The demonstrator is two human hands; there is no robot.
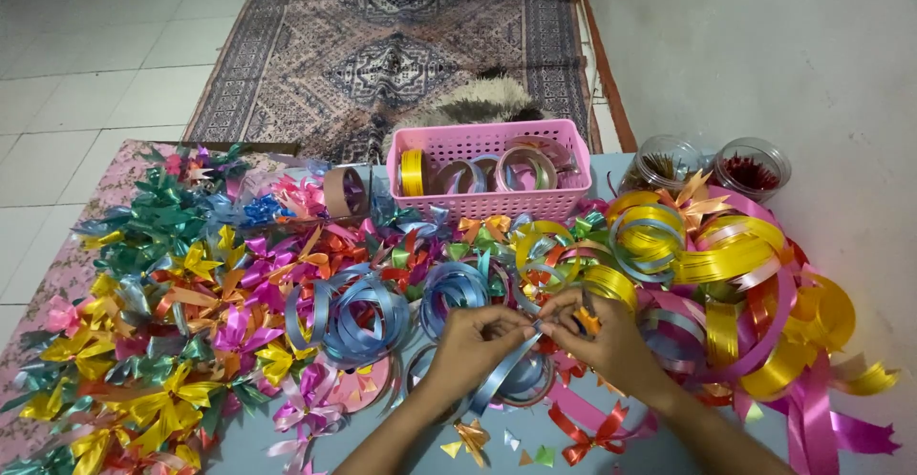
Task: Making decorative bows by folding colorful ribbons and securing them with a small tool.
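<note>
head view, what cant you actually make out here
- Head view: where the light blue ribbon is pinched is covered by the fingers of the left hand and right hand.
- The pink basket wall hides the lower part of the ribbon rolls inside.
- The two clear jars hold contents too small to identify.
- The bottom edge cuts off both forearms.
- The animal behind the basket is mostly hidden by it.
</note>
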